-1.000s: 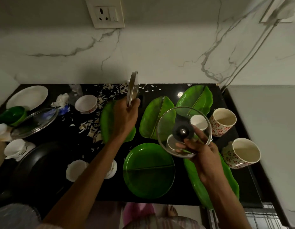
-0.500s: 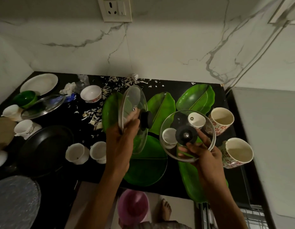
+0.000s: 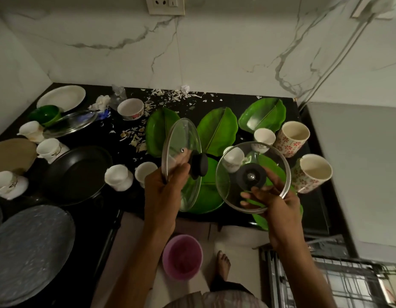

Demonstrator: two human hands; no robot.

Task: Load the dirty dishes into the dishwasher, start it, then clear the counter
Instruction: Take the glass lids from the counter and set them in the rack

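Single head-worn wide-angle view, close above the black stone counter [image 3: 314, 210], looking steeply down and forward toward the white marble-veined back wall [image 3: 214, 52]. Counter's near edge crosses mid-frame; floor visible beneath it.

I see two clear glass lids [image 3: 183, 138] [image 3: 270, 165] with metal rims and matt black knobs, over a glossy black stone counter [image 3: 314, 203]. Leaf plates [image 3: 217, 127] look like shiny green plastic, the frying pan [image 3: 79, 174] matt black. Marble-look wall [image 3: 214, 52] is smooth.
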